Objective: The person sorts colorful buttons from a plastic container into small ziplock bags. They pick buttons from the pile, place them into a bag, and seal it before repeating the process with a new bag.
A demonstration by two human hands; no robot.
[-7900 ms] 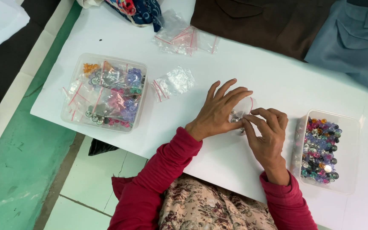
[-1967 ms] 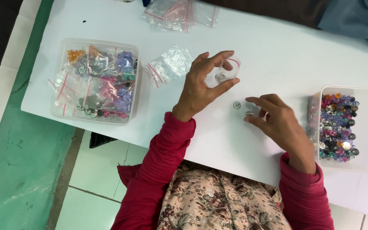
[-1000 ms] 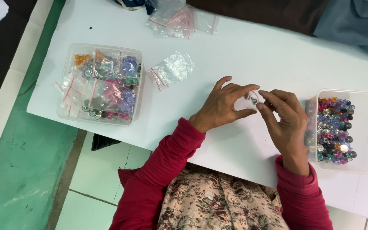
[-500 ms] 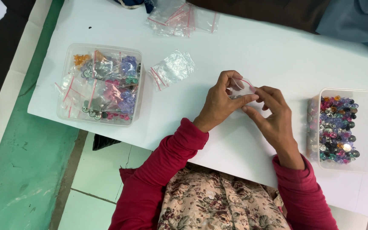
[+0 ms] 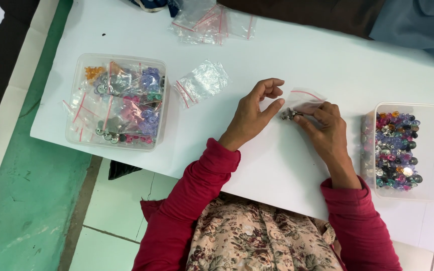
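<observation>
Hands meet mid-counter (image 5: pixel 287 50): right hand (image 5: pixel 327 133) pinches small clear zip bag (image 5: pixel 305 100) w/ metal beads (image 5: pixel 286 115) at its mouth, left hand (image 5: pixel 252 113) half-spread, thumb touching them; best keep bag mouth wide & low so nothing rolls off.

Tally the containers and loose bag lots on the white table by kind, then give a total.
Clear plastic tubs: 2, one full of bagged pieces, one with loose coloured beads.
Loose bag lots lying on the table: 2, a heap at the far edge and a crumpled bag.
Small bag in the hands: 1, at the right hand, left hand beside it.
Total: 5
</observation>
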